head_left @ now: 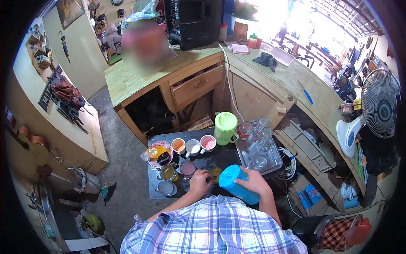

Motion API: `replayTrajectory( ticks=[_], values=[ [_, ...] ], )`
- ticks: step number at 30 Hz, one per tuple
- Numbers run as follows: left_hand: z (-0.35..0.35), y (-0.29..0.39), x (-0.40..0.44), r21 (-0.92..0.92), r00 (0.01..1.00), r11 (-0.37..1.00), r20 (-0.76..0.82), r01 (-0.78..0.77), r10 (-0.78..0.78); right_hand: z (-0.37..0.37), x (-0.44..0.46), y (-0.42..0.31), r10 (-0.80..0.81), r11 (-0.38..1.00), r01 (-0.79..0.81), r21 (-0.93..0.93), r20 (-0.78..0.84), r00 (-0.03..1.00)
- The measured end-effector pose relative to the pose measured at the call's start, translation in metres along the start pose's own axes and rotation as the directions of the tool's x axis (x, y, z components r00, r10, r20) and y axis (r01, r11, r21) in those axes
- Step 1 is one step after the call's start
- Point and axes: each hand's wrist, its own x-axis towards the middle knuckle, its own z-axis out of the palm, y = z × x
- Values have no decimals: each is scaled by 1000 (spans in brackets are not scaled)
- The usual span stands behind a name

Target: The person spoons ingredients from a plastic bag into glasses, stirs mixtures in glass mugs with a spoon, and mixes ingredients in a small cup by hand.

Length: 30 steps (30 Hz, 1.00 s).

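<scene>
My right hand (254, 182) is closed on a blue plastic pitcher (239, 188), which leans left beside a glass mug (215, 174) with yellowish contents. At that mug's left side my left hand (199, 183) is closed, and what its fingers hold is too small to make out. Close by stand a mug of pinkish drink (187, 168), a mug of yellow-brown drink (168, 172) and a mug of cloudy pale drink (166, 188). Behind them sit a cup with orange contents (178, 146), a cup with white contents (193, 147) and a cup with pink contents (208, 143).
A green pitcher (225, 127) and a metal tray (275, 163) of glasses stand on the dark low table (220, 157). A patterned plate (171, 155) carries an orange packet. Wooden counters surround it, with a blue-handled knife (308, 97) and a fan (380, 103) at right.
</scene>
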Motion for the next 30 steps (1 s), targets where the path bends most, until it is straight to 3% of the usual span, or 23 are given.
replayTrajectory(
  ticks=[3,5,6,8,12,15,16,17,20,24,26,28,29,30],
  values=[
    [1,0,0,-7,1000,1000,-11,-2,2,0,-3,20,-7,987,11,162,-21,1000],
    [1,2,1,-12,1000,1000,-12,-3,3,-4,-6,26,37,910,-10,415,-56,998],
    [0,3,0,-18,1000,1000,-3,-4,3,-1,-6,31,37,909,-9,417,-58,998],
    [-1,6,1,-24,1000,1000,6,-9,9,14,2,50,138,714,54,698,-216,967],
    [-2,12,4,-31,999,999,14,-33,34,34,28,65,182,675,199,711,-422,888],
    [0,13,4,-37,999,998,0,-44,44,51,48,63,243,610,244,754,-470,848],
    [2,13,4,-45,999,998,-14,-41,40,61,58,68,266,593,283,754,-515,814],
    [3,13,3,-45,999,998,-15,-42,41,82,77,86,191,769,335,544,-696,692],
    [6,10,4,-38,999,998,-30,-43,42,82,66,50,192,753,325,572,-663,723],
    [5,10,5,-85,997,994,-39,-71,68,114,88,76,198,751,254,610,-575,794],
    [4,12,6,-106,997,991,-42,-76,71,122,93,78,167,808,269,525,-641,749],
    [3,12,7,-133,993,986,-61,-104,97,110,82,59,16,998,47,51,-828,561],
    [2,13,7,-130,993,986,-64,-105,97,100,72,45,-65,987,160,14,-875,479],
    [2,13,8,-151,992,983,-75,-109,99,91,65,36,-69,986,164,12,-876,478]
  ],
)
